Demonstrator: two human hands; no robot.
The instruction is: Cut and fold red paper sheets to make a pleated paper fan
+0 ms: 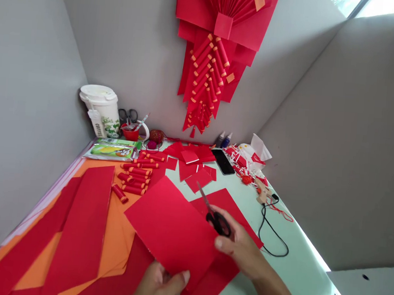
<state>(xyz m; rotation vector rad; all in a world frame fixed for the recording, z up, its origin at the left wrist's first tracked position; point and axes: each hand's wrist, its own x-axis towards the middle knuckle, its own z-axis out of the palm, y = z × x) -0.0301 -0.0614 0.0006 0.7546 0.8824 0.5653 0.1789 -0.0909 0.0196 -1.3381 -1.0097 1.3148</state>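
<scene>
My left hand (164, 285) pinches the lower edge of a red paper sheet (173, 227), thumb on top, and the sheet is raised over the table. Black-handled scissors (219, 223) are in my right hand (239, 246), their blades pointing up and away from me. My right thumb lies at the sheet's right edge; whether it presses on the paper, I cannot tell. Beneath the sheet lies more red paper (228, 204). Small red paper rolls with orange ends (136, 178) are heaped beyond it to the left.
Long red strips (82, 220) and orange sheets (117, 232) cover the left side. A phone (223, 162), paper scraps (238, 160) and a glue gun (263, 191) with a black cable lie right. A white bucket (101, 108) stands at back left. A red paper decoration (217, 58) hangs on the wall.
</scene>
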